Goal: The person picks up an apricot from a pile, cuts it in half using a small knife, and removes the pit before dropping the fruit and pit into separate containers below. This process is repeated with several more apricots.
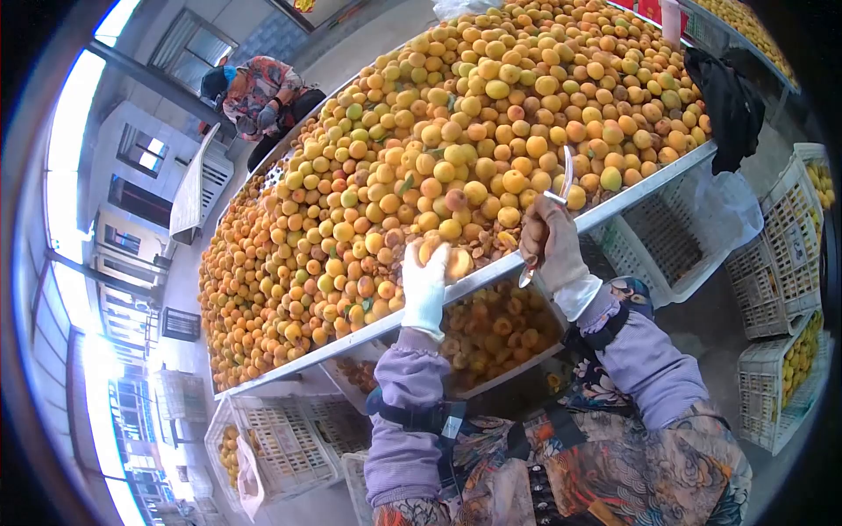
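Wearing a white glove, my left hand (pixel 424 285) is at the near edge of a heaped fruit table, its fingers closed on an apricot (pixel 457 263). A stained glove covers my right hand (pixel 548 241), which grips a small knife (pixel 567 174) with its curved blade pointing up and away. A shiny metal end (pixel 525 278) shows below that fist. Between the hands, torn apricot pieces (pixel 491 238) lie on the table by the metal rim (pixel 482 279). Whole yellow and orange apricots (pixel 386 206) pile up beyond both hands.
Beneath the rim stands a bin of split apricots (pixel 500 333). A white crate (pixel 645 250) is to its right, and stacked crates (pixel 772 263) stand farther right. More crates (pixel 281 438) sit at lower left. A black jacket (pixel 726 105) hangs over the table corner. Another person (pixel 263 96) works at the far left side.
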`<state>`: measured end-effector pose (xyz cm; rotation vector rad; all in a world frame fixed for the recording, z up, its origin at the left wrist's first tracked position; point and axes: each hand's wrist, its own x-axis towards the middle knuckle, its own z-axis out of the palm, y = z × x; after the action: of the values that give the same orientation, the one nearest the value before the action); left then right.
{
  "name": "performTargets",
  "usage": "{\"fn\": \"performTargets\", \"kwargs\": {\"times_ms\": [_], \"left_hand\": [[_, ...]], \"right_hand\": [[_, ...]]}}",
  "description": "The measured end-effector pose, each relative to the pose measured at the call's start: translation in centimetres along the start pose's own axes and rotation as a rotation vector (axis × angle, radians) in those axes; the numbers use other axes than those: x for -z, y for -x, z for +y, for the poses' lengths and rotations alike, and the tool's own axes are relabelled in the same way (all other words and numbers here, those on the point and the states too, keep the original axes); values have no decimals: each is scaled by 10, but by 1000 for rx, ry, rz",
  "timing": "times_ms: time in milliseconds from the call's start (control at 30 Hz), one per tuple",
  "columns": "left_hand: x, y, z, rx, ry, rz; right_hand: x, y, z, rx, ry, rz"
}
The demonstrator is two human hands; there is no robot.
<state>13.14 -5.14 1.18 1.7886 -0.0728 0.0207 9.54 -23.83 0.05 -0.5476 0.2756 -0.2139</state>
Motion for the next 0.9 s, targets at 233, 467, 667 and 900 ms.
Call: {"fn": "performTargets", "kwargs": {"times_ms": [233, 467, 667, 900], "left_hand": [[8, 3, 3, 142, 131, -70], [5, -1, 16, 106, 214, -109], [2, 7, 9, 83, 375, -238], [8, 30, 19, 54, 252, -174]], "right_hand": [[9, -7, 8, -32, -39, -55], [8, -1, 3, -125, 26, -43], [14, 1, 6, -268, 148, -69], [12, 7, 0, -327, 123, -58]]}}
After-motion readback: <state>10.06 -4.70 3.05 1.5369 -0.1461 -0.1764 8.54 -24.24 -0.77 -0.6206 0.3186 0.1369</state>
